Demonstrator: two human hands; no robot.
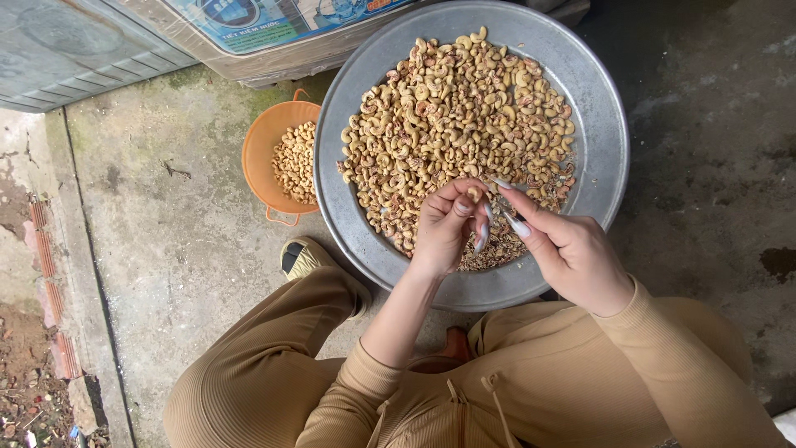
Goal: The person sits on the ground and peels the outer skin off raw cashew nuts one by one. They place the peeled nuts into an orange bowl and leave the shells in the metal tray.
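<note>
Pinching a single cashew point(473, 192) between thumb and fingertips, the person's left hand point(445, 226) is curled closed around it, just above the near part of a wide metal tray point(601, 124). The right hand point(572, 253) closes on a small slim metal blade point(483, 232), its fingertips wrapped in pale tape or covers, and the tool's tip meets the nut. Both hands are gripping, neither slack.

A slip looks like the main hazard: the blade works close to the left thumb, and a push that skids off the curved nut could nick it, or the kernel could snap or pop out of the pinch and drop back among the others.

Beneath the hands lies a darker patch of husk scraps point(497, 249) at the tray's near edge; beyond it a broad heap of cashews point(456, 116) fills the tray's middle, many with brownish skin on them. Left of the tray, tucked against its rim, sits an orange bowl point(265, 153) holding a smaller lot of paler nuts. All rest on a concrete floor point(166, 232), with the person's tan-clad knees on either side.
</note>
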